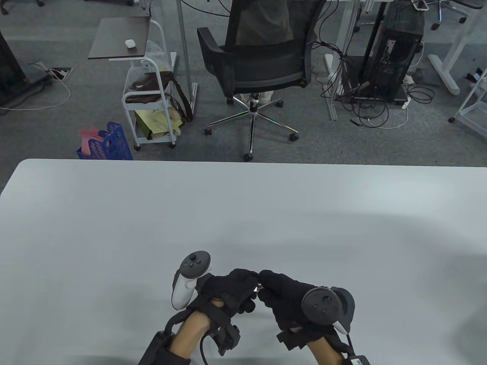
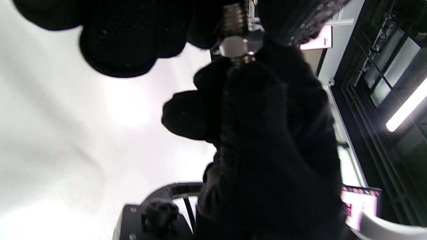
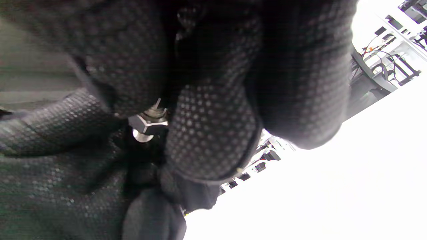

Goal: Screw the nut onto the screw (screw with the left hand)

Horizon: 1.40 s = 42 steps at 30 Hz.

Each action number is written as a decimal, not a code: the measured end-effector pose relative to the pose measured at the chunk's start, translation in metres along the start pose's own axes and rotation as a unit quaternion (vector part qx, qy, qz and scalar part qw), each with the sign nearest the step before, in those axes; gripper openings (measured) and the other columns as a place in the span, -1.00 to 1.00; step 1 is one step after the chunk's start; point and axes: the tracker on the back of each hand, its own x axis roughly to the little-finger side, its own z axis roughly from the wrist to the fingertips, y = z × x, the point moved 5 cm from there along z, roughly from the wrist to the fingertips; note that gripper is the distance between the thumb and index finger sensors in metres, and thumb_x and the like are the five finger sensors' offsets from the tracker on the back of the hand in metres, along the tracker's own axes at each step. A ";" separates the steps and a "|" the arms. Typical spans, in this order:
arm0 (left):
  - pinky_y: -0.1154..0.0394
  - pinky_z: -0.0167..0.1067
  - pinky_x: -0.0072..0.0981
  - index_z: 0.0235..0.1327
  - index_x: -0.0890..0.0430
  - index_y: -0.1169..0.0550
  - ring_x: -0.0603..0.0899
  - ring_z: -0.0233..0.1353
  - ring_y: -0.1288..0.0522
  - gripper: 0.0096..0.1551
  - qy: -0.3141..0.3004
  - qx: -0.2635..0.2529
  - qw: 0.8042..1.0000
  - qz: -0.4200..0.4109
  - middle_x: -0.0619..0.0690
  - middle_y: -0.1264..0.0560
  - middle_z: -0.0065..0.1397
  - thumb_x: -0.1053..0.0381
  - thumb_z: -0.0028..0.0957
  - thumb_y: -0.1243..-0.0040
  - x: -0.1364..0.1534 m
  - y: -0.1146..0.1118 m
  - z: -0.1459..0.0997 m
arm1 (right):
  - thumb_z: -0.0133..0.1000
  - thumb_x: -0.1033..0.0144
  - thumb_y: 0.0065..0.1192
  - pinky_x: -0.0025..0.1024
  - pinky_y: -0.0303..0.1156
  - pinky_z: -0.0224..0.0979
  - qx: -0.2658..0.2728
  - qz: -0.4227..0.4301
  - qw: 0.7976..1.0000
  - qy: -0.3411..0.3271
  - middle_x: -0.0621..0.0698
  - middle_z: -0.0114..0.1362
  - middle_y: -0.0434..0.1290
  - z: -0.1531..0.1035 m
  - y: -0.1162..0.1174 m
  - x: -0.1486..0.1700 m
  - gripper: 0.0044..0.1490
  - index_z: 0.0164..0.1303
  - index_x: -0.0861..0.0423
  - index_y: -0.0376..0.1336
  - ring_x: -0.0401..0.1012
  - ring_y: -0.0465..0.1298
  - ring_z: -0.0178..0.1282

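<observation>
Hands: two gloved hands meet above the near edge of the white table (image 1: 114,213), left hand (image 1: 224,292) and right hand (image 1: 285,296) touching fingertip to fingertip.
Left hand: fingers curl in around the hardware; in the left wrist view the fingertips (image 2: 120,46) close beside the nut (image 2: 237,46).
Right hand: clenched on the other end of the hardware, its dotted fingers (image 3: 213,133) pressed beside the hex piece.
Task's thing: a threaded screw (image 2: 235,20) with the nut already on its threads, held in the air between the two hands, only a glint of metal visible from the table view.
Long axis: the screw appears to run roughly left to right between the hands; its exact tilt cannot be told.
Nearer hand: both are in contact; which end each one holds is not clear under the gloves.
Stage: likely mid-threading, with thread showing on both sides of the nut.
Next move: probably further turns by the left hand about that axis while the right holds steady.
</observation>
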 end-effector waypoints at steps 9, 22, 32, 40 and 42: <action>-0.39 0.02 0.27 0.33 0.28 -0.37 0.40 -0.01 -0.55 -0.25 -0.006 0.030 1.000 -0.007 0.39 -0.43 0.24 -0.12 -0.03 -0.10 0.000 -0.005 0.002 | -0.22 0.18 0.56 -0.25 0.83 -0.17 -0.008 -0.020 1.000 -0.007 0.03 -0.06 0.73 0.000 0.001 -0.001 -0.40 0.01 0.12 0.49 -0.27 0.86 -0.39; -0.42 -0.07 0.29 0.11 0.31 -0.55 0.42 -0.12 -0.59 -0.35 -0.009 0.000 1.000 0.002 0.41 -0.54 0.12 -0.11 -0.05 -0.13 -0.002 -0.001 0.001 | -0.22 0.18 0.56 -0.26 0.83 -0.16 -0.006 -0.009 1.000 -0.002 0.03 -0.05 0.73 0.001 0.001 0.000 -0.40 0.01 0.11 0.48 -0.27 0.86 -0.38; -0.41 -0.03 0.30 0.16 0.32 -0.52 0.43 -0.08 -0.58 -0.32 -0.001 -0.003 1.000 0.006 0.43 -0.50 0.16 -0.12 -0.05 -0.13 0.000 0.001 0.000 | -0.22 0.18 0.56 -0.26 0.83 -0.16 -0.004 -0.005 1.000 -0.001 0.03 -0.05 0.73 0.001 0.000 0.000 -0.40 0.01 0.11 0.48 -0.27 0.86 -0.38; -0.39 0.02 0.28 0.32 0.29 -0.39 0.41 -0.01 -0.55 -0.23 -0.007 0.020 1.000 -0.009 0.40 -0.44 0.24 -0.16 -0.03 -0.10 0.000 -0.004 0.001 | -0.22 0.18 0.56 -0.25 0.83 -0.16 -0.008 -0.012 1.000 -0.004 0.03 -0.05 0.73 0.001 0.000 0.000 -0.40 0.01 0.11 0.48 -0.27 0.86 -0.38; -0.41 -0.03 0.30 0.16 0.31 -0.52 0.42 -0.08 -0.58 -0.33 -0.007 0.008 1.000 0.007 0.41 -0.51 0.16 -0.12 -0.04 -0.13 -0.001 -0.002 0.002 | -0.22 0.18 0.56 -0.25 0.83 -0.16 -0.009 -0.013 1.000 -0.005 0.03 -0.05 0.73 0.001 0.001 -0.001 -0.40 0.02 0.11 0.48 -0.27 0.86 -0.37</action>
